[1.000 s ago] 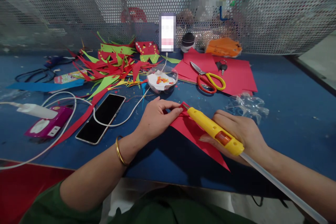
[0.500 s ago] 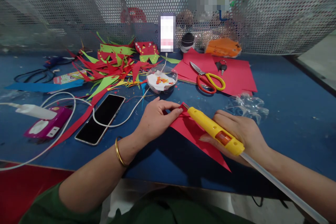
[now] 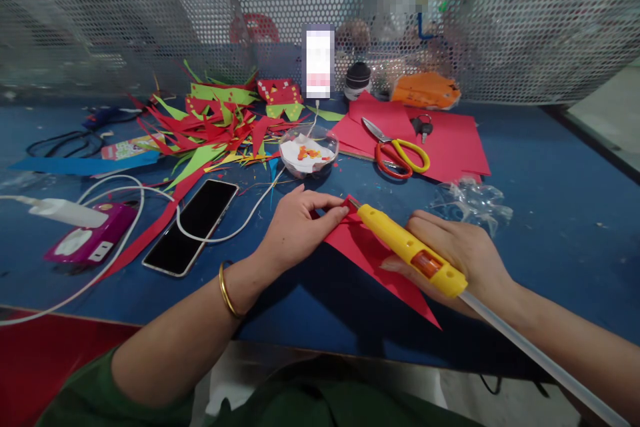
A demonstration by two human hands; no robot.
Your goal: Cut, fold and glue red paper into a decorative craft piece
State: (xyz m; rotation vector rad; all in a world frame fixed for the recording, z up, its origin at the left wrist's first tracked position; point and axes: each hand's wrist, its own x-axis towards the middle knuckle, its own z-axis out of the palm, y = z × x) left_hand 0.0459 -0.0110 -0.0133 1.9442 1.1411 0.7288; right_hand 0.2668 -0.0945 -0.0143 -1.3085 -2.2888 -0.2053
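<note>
My left hand [image 3: 305, 223] pinches the upper corner of a folded piece of red paper [image 3: 375, 257] between thumb and fingers. The paper hangs as a long pointed shape toward the lower right, over the blue table. In my right hand [image 3: 450, 250] is a yellow hot glue gun [image 3: 400, 237] with a long clear glue stick [image 3: 540, 353] coming out of its back end. The gun's metal tip is at the paper's corner, close by my left fingertips. My right thumb lies over the lower part of the paper.
A black phone [image 3: 193, 227] and a purple power socket [image 3: 95, 233] with white cables lie left. Behind are paper scraps [image 3: 205, 127], a clear bowl [image 3: 310, 163], scissors [image 3: 400, 157] on red sheets [image 3: 457, 140], keys [image 3: 424, 127], clear plastic [image 3: 470, 203] and a lit phone [image 3: 319, 63].
</note>
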